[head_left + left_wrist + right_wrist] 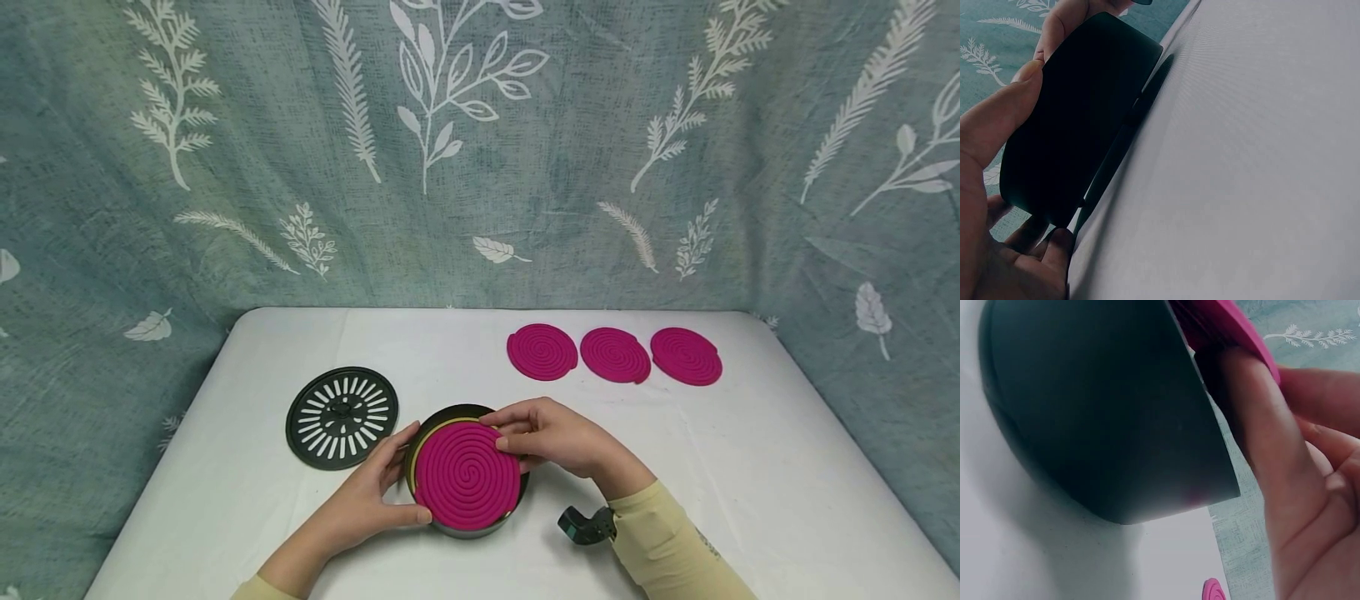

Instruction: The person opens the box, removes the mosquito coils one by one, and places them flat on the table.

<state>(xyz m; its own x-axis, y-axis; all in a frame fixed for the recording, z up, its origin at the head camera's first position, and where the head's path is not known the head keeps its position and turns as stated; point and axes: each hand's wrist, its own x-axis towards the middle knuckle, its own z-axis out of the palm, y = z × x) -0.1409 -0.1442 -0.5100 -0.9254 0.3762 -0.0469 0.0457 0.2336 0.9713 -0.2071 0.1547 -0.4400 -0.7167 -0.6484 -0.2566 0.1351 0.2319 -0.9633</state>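
A magenta spiral mosquito coil (467, 475) lies over the mouth of a round black mosquito coil holder (463, 532). My right hand (558, 437) pinches the coil at its far right edge. In the right wrist view that edge of the coil (1244, 325) is tilted up off the rim, with fingers on both faces. My left hand (356, 504) grips the holder's left side, thumb near the front and fingers farther back. The left wrist view shows the holder's dark wall (1079, 119) between thumb and fingers. What lies beneath the coil is mostly hidden; a yellow edge shows at the left.
A black slotted lid (342, 418) lies flat, left of the holder. Three more magenta coils, one of them nearest the middle (542, 352), lie in a row at the back right of the white table (750, 500). A leaf-patterned cloth (480, 250) hangs behind.
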